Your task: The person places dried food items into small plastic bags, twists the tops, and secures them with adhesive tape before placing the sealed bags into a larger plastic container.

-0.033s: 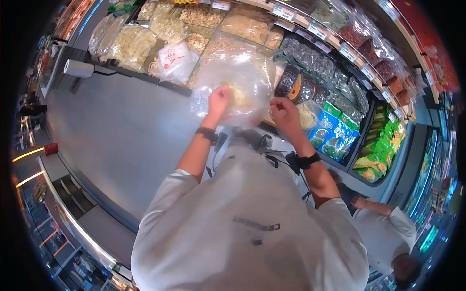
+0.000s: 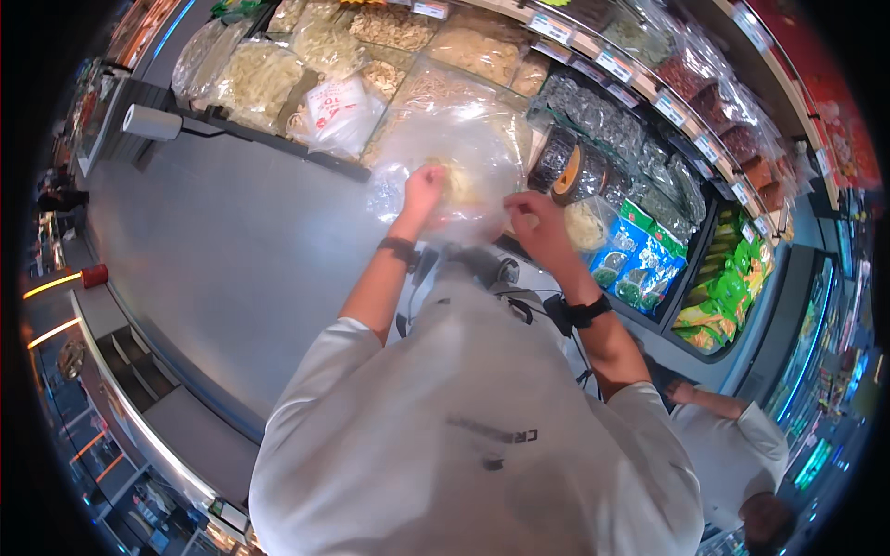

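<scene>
A large clear plastic bag [image 2: 477, 139] is held out in front of me, with a pale yellowish item [image 2: 459, 183] showing through it, too blurred to name. My left hand [image 2: 425, 188] is closed, pinching the near left part of the bag. At the bag's near right edge, my right hand [image 2: 540, 222] has its fingers curled and its thumb and fingertips together on the film. Beside that hand sits a round clear pack of pale food [image 2: 586, 225]. Blue and green packets [image 2: 630, 259] lie farther right.
Bins of bagged pale dried goods [image 2: 255, 83] line the far left, with a white and red plastic bag [image 2: 338, 113] on them. Dark goods [image 2: 593, 107] and green packs [image 2: 728, 287] fill the right. A white cylinder [image 2: 151, 121] juts out left. Another person [image 2: 732, 449] stands at right.
My right hand has shifted slightly left, closer to the bag's middle. My left hand keeps its hold, and the whole view has moved a little.
</scene>
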Action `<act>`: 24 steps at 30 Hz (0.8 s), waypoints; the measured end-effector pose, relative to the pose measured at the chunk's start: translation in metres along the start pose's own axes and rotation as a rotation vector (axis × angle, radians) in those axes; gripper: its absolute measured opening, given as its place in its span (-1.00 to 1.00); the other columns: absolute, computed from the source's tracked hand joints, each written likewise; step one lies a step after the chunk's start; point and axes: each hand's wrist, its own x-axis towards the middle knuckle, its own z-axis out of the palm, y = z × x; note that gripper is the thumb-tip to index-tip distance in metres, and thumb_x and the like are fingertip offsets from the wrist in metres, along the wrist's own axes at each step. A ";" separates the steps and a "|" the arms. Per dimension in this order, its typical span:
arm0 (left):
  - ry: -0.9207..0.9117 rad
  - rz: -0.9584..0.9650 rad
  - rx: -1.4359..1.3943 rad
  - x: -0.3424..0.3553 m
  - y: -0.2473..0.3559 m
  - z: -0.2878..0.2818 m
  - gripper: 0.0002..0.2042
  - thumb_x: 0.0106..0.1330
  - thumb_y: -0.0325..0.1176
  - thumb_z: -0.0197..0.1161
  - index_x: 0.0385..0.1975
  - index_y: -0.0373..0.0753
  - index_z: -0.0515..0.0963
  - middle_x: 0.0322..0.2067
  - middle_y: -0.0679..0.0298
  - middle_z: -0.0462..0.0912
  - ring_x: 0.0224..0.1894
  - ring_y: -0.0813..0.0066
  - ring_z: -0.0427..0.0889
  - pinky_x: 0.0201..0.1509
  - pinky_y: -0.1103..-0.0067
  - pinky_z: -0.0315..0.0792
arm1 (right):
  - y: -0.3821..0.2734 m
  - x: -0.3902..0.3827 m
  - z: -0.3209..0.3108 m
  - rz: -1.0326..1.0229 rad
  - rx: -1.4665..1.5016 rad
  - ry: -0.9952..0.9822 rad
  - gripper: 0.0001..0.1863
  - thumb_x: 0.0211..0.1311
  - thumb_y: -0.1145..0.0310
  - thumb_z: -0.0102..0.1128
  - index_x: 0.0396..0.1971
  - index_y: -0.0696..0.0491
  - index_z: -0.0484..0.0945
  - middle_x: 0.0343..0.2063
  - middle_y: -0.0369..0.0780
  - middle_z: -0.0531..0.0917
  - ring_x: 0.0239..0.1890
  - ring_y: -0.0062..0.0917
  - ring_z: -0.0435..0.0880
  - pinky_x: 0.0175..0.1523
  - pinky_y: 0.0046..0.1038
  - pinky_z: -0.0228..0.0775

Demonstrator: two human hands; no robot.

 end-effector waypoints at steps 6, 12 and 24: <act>-0.162 -0.207 -0.142 0.017 -0.021 0.028 -0.60 0.25 -0.47 0.25 0.11 -0.36 0.50 -0.23 0.13 0.71 -0.21 0.38 0.68 -0.06 0.49 0.55 | 0.059 0.070 0.108 -0.072 -0.190 -0.476 -0.71 0.29 0.37 0.20 -0.03 0.11 0.64 -0.06 -0.08 0.70 -0.03 -0.21 0.69 0.09 -0.31 0.50; -0.113 -0.206 0.298 0.024 -0.052 0.027 -0.51 0.22 -0.34 0.28 0.16 -0.37 0.44 -0.05 0.02 0.64 -0.07 0.31 0.63 0.06 0.35 0.50 | 0.101 0.115 0.130 0.103 -0.318 -0.433 -0.62 0.31 0.26 0.12 0.06 0.09 0.59 0.01 -0.04 0.65 0.05 -0.19 0.64 0.17 -0.28 0.44; -0.087 -0.289 -0.114 0.050 -0.065 0.051 -0.55 0.44 -0.16 0.12 0.22 -0.27 0.43 0.14 0.05 0.55 0.18 0.21 0.52 0.28 0.35 0.38 | 0.159 0.137 0.191 0.307 -0.643 -0.503 -0.56 0.33 0.20 0.01 0.10 0.10 0.57 0.08 0.01 0.62 0.14 -0.16 0.60 0.23 -0.16 0.40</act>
